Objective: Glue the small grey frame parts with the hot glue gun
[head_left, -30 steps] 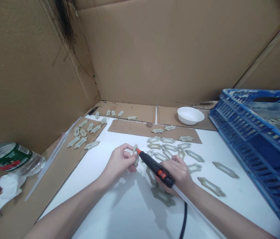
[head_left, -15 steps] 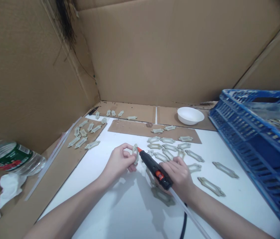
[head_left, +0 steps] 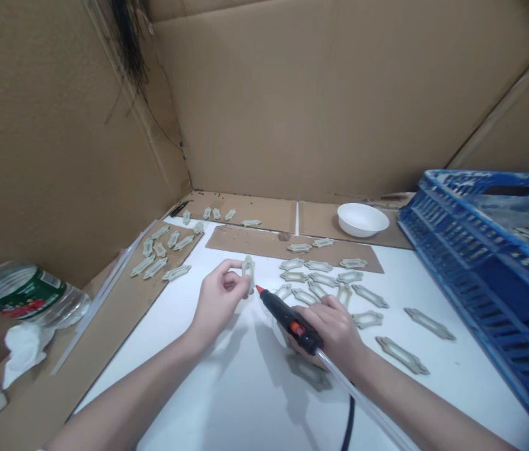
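Between thumb and fingers, my left hand [head_left: 220,297] holds a small pale frame-shaped piece [head_left: 248,274] upright above the white table surface [head_left: 226,401]. My right hand [head_left: 334,329] is wrapped round a black glue gun [head_left: 291,321] with an orange tip, a clear glue stick [head_left: 362,398] coming out of its back end. The tip points up and left, just right of the held piece and slightly apart from it. Several similar pale frames [head_left: 401,355] lie around my right hand. One darker-looking frame [head_left: 308,371] sits in shadow below the gun.
A blue plastic crate [head_left: 475,300] stands along the right side. At the back is a white bowl [head_left: 362,220]. More small frames lie on cardboard [head_left: 118,313] at left, near a plastic bottle [head_left: 24,291] and crumpled tissue [head_left: 24,351]. Cardboard walls [head_left: 292,106] rise around.
My left hand has moved the pale frame up and slightly left. The glue gun's tip has come away from it and sits a little lower, leaving a small gap.
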Motion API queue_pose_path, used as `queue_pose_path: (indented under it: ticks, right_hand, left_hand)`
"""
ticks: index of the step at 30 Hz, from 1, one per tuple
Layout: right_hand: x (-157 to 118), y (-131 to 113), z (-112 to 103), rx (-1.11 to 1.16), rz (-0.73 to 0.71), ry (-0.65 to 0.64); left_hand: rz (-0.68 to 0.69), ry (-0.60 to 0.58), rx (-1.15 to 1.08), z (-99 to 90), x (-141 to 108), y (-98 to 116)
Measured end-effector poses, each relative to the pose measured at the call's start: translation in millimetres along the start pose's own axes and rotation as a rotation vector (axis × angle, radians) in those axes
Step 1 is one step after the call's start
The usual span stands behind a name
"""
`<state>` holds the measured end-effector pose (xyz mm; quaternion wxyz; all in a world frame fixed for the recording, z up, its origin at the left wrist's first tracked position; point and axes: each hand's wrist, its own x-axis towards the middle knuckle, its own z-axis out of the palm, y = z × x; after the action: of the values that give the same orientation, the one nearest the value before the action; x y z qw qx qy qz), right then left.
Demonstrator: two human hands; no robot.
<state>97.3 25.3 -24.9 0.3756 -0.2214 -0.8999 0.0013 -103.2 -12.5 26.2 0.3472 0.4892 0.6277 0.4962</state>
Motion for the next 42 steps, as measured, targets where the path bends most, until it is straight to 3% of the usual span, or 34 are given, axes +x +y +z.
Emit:
queue_pose_path:
  ticks: [6,10,16,21,42]
  right_hand:
    - [0,1,0,0.133,-0.031,0.016]
    - [3,0,0,0.236,0.052,0.034]
    - [0,4,3,0.332,0.205,-0.042]
    - [-3,5,4,0.374,0.219,-0.076]
    - [4,1,-1,0.303,0.262,-0.131]
  left_hand:
    - [-0.084,0.034,-0.066,-2.8,9,-9]
    - [-0.110,0.034,-0.034,-3.5,12,-14]
    - [-0.165,-0.001,-0.008,-3.4,13,-14]
    - [-0.158,0.001,0.019,-2.1,12,-12]
    - [-0.097,-0.039,0.071,-3.0,10,-6]
